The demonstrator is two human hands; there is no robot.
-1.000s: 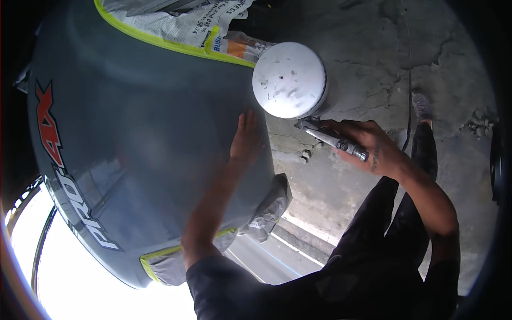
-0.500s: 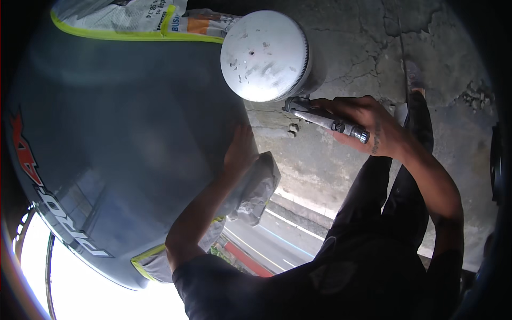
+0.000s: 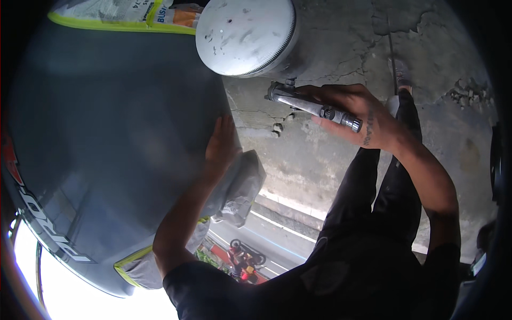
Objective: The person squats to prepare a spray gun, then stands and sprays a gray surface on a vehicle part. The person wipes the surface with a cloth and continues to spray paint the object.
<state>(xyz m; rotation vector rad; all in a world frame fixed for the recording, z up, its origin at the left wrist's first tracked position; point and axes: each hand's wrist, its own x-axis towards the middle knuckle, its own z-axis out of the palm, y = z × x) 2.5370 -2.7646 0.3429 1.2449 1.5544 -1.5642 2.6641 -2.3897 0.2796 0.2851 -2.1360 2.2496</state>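
Note:
A dark grey, curved, glossy vehicle panel fills the left of the view. My left hand lies flat against its right edge, fingers stretched out and holding nothing. In my right hand is a metal spray gun, its nose pointing left toward the panel but apart from it. My fingers are wrapped round the gun's handle and partly hidden behind it. Above the gun sits a large round cup with a white, paint-spotted lid, which overlaps the panel's upper right corner from this angle.
Newspaper masking edged with yellow-green tape borders the panel's top. Grey wrapped coverings hang below my left hand. Cracked concrete floor lies to the right. Farther down, a motorcycle is on the road.
The view has shifted, so the panel, both hands and the spray gun with its cup appear further left and slightly higher. A motorcycle has appeared on the road. Both hands keep their hold and contact.

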